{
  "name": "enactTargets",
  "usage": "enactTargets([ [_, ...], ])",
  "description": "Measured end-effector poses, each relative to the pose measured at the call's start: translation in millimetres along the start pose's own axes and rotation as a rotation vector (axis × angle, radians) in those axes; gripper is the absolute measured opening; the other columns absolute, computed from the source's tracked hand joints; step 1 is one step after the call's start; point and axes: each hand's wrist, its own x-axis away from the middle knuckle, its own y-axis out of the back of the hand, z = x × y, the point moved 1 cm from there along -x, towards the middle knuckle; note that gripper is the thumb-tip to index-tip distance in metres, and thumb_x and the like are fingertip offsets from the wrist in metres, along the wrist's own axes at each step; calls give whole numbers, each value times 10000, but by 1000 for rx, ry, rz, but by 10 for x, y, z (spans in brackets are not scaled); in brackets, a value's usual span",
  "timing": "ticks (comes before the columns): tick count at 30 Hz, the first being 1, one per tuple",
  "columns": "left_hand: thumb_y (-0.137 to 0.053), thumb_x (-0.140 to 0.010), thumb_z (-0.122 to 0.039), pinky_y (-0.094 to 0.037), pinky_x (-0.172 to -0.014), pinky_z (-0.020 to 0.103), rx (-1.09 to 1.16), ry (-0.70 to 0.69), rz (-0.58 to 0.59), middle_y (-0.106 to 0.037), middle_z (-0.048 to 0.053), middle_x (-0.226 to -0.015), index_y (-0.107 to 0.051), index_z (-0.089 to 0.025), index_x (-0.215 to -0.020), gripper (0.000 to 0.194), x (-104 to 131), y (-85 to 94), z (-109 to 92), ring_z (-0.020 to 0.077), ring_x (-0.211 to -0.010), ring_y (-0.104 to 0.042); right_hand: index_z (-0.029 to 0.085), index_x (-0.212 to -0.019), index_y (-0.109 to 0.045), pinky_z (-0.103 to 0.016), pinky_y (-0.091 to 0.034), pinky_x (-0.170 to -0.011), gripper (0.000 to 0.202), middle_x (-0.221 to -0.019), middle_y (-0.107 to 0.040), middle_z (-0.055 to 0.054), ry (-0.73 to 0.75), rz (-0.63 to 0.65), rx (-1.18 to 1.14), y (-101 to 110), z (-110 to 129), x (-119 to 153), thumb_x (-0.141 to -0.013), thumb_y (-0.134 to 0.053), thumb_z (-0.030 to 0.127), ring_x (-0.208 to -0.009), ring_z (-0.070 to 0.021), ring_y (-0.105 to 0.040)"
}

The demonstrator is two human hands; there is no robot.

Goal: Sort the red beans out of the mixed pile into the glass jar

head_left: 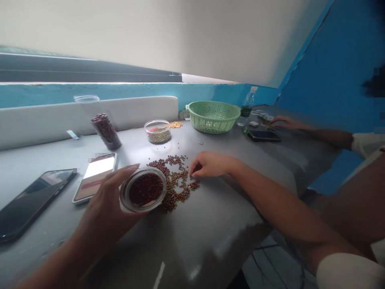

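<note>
Head: clear jar (pixel 125 193), dark-red beans (pixel 145 188)

The only view looks from the wearer's head, facing forward and down across the smooth grey tabletop (pixel 207 216). It is close to the bare left hand (pixel 105 202) at lower left and the bare right hand (pixel 209 163) near centre, and reaches to the bright blue painted wall (pixel 337 56) at upper right.
</note>
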Motion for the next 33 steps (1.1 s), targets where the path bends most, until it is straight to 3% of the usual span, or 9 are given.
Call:
enactTargets([
  [8, -896, -606, -502, -602, -952, 531, -3, 39, 27, -728, 130, -1207, -597, -228, -1325, 825, 19, -10, -15, 349, -1067, -724, 140, -965, -834, -207, -464, -709, 173, -874, -808, -40, -40, -42, -4, -16, 6, -13, -828, -775, 227, -788, -139, -702],
  [13, -891, -621, -504, -586, -973, 544, -5, 39, 63, -721, 136, -1226, -581, -216, -1340, 834, 28, -13, -36, 352, -1090, -713, 145, -943, -812, -224, -404, -688, 130, -838, -784, -44, 1, -41, 193, -51, 101, -14, -913, -707, 214, -738, -128, -635],
  [18, -895, -623, -492, -588, -969, 517, -25, -10, 21, -715, 133, -1232, -560, -210, -1356, 855, 15, -10, -58, 341, -1100, -706, 134, -876, -719, -250, -379, -705, 122, -884, -746, -74, 86, -52, 342, -97, 137, 23, -943, -618, 134, -767, -145, -597],
  [21, -912, -604, -472, -582, -995, 520, -28, -16, 40, -708, 137, -1260, -550, -205, -1361, 880, 6, -26, -56, 340, -1095, -708, 141, -913, -667, -263, -409, -758, 114, -933, -709, -77, 185, -211, 292, -54, 309, 148, -986, -589, 180, -821, -158, -595],
  [24, -912, -604, -480, -574, -1011, 544, -45, 11, 82, -707, 139, -1267, -555, -206, -1355, 875, 11, -46, -43, 349, -1089, -711, 158, -989, -663, -280, -435, -844, 151, -1007, -682, -56, 352, -420, 230, -28, 661, 278, -1041, -555, 249, -910, -159, -602],
  [27, -902, -616, -524, -583, -972, 552, -59, -5, 44, -694, 145, -1274, -530, -207, -1387, 913, 28, -48, -49, 371, -1113, -703, 176, -1021, -702, -289, -425, -875, 226, -1041, -657, -48, 521, -479, 387, -93, 978, 242, -1068, -482, 186, -978, -161, -585],
  [30, -891, -637, -540, -589, -953, 534, -54, -47, -14, -685, 136, -1274, -494, -210, -1422, 940, 29, -24, -93, 367, -1140, -694, 189, -1029, -736, -326, -418, -868, 313, -1057, -652, -59, 554, -530, 606, -173, 1114, 151, -1083, -428, 188, -953, -180, -564],
  [33, -915, -605, -507, -587, -953, 544, 15, 4, -47, -690, 129, -1215, -520, -186, -1381, 928, -3, 26, -139, 351, -1094, -699, 213, -1064, -745, -352, -426, -909, 373, -1038, -658, -61, 519, -606, 542, -245, 1190, 351, -1107, -389, 317, -967, -194, -568],
])
